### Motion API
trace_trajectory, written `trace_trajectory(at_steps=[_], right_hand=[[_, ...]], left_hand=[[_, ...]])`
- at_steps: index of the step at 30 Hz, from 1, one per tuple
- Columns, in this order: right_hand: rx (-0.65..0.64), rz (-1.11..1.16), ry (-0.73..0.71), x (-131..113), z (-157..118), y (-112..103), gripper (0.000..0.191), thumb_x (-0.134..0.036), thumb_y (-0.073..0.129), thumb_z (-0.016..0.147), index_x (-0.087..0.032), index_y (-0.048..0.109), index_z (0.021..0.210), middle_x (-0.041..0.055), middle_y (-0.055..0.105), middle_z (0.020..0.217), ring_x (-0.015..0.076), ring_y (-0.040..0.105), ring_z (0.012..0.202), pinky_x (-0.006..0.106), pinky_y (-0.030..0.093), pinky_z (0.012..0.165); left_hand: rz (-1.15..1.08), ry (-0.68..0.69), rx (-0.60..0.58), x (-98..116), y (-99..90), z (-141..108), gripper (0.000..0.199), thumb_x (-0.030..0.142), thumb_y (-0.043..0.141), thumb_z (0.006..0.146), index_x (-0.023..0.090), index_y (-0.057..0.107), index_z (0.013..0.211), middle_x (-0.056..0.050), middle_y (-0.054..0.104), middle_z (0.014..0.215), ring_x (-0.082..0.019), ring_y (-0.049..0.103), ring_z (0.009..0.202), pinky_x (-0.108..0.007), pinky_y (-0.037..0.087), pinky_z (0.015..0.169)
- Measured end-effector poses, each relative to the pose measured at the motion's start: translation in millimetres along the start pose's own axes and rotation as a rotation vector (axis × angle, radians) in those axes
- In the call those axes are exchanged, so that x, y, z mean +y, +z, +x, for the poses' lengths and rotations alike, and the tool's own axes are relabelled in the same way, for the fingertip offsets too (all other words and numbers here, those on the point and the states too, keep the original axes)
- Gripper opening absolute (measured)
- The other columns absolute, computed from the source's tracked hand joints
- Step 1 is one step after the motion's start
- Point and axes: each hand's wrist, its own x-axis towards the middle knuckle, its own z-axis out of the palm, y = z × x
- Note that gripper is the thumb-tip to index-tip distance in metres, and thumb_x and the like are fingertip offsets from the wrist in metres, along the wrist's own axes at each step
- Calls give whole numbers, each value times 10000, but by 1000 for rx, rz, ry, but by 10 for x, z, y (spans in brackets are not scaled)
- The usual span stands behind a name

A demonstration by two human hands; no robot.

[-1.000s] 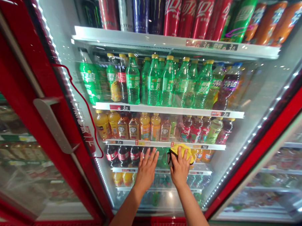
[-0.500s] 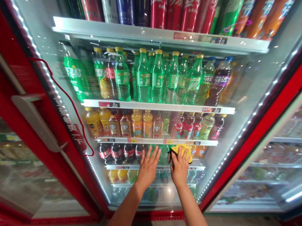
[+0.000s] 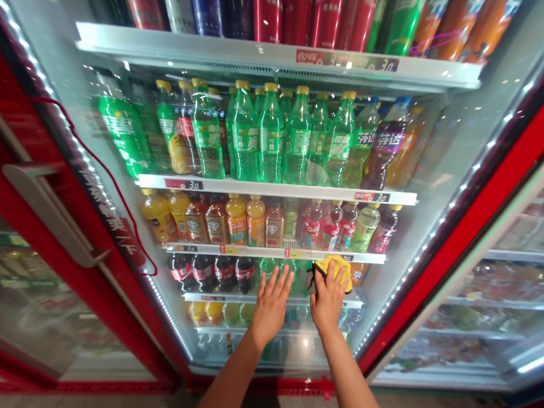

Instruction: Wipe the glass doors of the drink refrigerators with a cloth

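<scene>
My left hand is held up flat against or just before the glass door of a drinks fridge, fingers stretched out and holding nothing. To its right, my right hand presses a yellow cloth with a dark edge on the glass. Its fingers lie over the cloth, and a grey-black corner sticks out by the thumb. Behind the glass near both hands are cola bottles and green bottles, partly covered by the hands.
Shelves of green soda bottles, juice bottles and red cans fill the fridge. A grey door handle is on the left, with a red cord beside it. Another fridge stands on the right.
The view has shifted slightly, with the shelves moving left in the picture. My right hand and the cloth have moved a little to the right; my left hand has risen little, if at all.
</scene>
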Motion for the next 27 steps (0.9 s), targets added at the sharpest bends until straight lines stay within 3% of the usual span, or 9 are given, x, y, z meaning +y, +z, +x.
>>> trace_trajectory(at_steps=[5, 8, 12, 16, 19, 21, 24, 27], right_hand=[[75, 8, 53, 362, 209, -205, 766, -95, 572, 728, -278, 467, 1465, 69, 84, 1730, 422, 54, 1571, 748, 210, 1169], [143, 20, 109, 509, 49, -155, 765, -105, 533, 762, -268, 418, 1500, 94, 61, 1730, 436, 39, 1569, 774, 229, 1143], [70, 16, 43, 516, -122, -88, 770, -92, 536, 763, -264, 412, 1504, 90, 12, 1733, 444, -4, 1569, 779, 244, 1134], [6, -28, -51, 727, 116, -237, 762, -98, 590, 712, -304, 507, 1441, 36, 86, 1732, 428, 46, 1571, 747, 190, 1179], [73, -39, -38, 1023, 279, -339, 736, -111, 574, 716, -302, 535, 1425, 24, 100, 1729, 429, 76, 1568, 748, 206, 1171], [135, -26, 21, 1152, 234, -332, 739, -108, 548, 734, -277, 509, 1453, 49, 83, 1730, 441, 70, 1565, 765, 226, 1151], [161, 2, 62, 1142, -5, -238, 782, -98, 527, 756, -267, 433, 1514, 73, 35, 1733, 448, 47, 1566, 779, 249, 1132], [51, 5, -7, 1018, -159, -183, 820, -81, 560, 736, -307, 427, 1513, 54, 16, 1735, 438, 40, 1569, 764, 258, 1141]], left_hand=[[25, -55, 10, 117, 52, 57, 837, 22, 422, 879, 206, 108, 1633, -74, 243, 1680, -263, 101, 1583, -547, 217, 1273], [30, -59, 16, 206, 92, 67, 833, 35, 435, 884, 195, 108, 1633, -80, 234, 1683, -266, 103, 1583, -546, 223, 1270], [29, -26, 12, 337, 148, 97, 842, 24, 434, 868, 200, 126, 1632, -57, 231, 1687, -257, 98, 1584, -536, 215, 1275], [15, -35, 0, 458, 194, 155, 855, 28, 433, 863, 200, 104, 1633, -66, 224, 1687, -267, 100, 1583, -560, 220, 1272], [7, -63, -2, 544, 222, 189, 849, 37, 431, 871, 187, 89, 1633, -80, 222, 1687, -272, 104, 1582, -564, 224, 1271], [2, -58, -1, 603, 240, 204, 846, 29, 420, 869, 184, 93, 1633, -76, 229, 1686, -266, 108, 1582, -554, 226, 1272], [-12, -20, -9, 695, 267, 234, 851, 15, 412, 852, 194, 124, 1632, -67, 235, 1684, -255, 123, 1582, -541, 225, 1274], [-18, 9, -19, 784, 290, 294, 852, 8, 414, 838, 194, 155, 1629, -60, 229, 1687, -255, 115, 1584, -548, 212, 1275]])
